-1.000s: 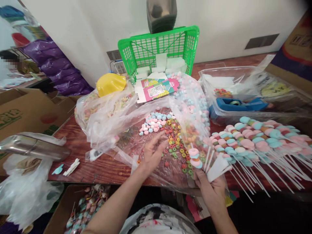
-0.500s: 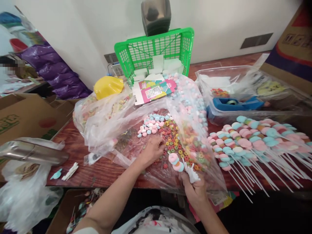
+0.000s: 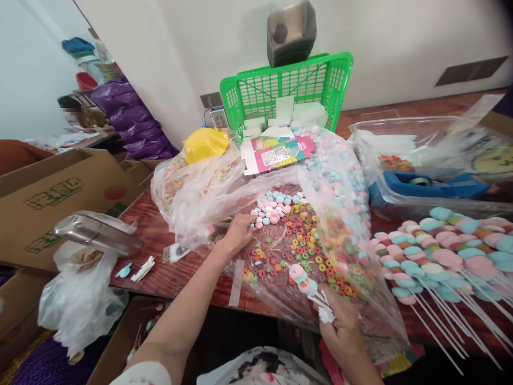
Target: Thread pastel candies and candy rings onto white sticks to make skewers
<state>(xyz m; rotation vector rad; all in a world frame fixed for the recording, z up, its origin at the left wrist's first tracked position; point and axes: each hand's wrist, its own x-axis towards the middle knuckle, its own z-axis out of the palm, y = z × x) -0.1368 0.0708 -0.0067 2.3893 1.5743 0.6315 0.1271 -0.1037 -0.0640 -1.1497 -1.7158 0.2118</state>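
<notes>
Pastel sweets (image 3: 273, 207), pink, blue and white: one loose pile, at the fingertips of the left hand (image 3: 239, 232) and reaching away ahead and rightward of them. Left hand: nearer of the two to the pile, palm down, fingers bent at its edge; whether a sweet is pinched, cannot tell. Right hand (image 3: 344, 326): closed round a threaded stick (image 3: 306, 285) and a bunch of bare white sticks (image 3: 326, 314). Threaded stick: pastel pieces on its upper part, long axis slanting forward and leftward from the right hand's fingers, loaded end toward the pile but apart from it. Ring-shaped sweets (image 3: 300, 247), red, yellow and green: scattered between the hands and ahead of the right one. Plastic bag (image 3: 208, 200), clear, crumpled: spread about the sweets on the bench (image 3: 160, 272), reddish wood. Loaded sticks (image 3: 449, 248), heaped: right of the right hand. Green basket (image 3: 286, 67): beyond both hands, by a pale wall (image 3: 192, 48). Steel flask (image 3: 98, 233): left of the left hand. Another person (image 3: 95, 117): far beyond it.
</notes>
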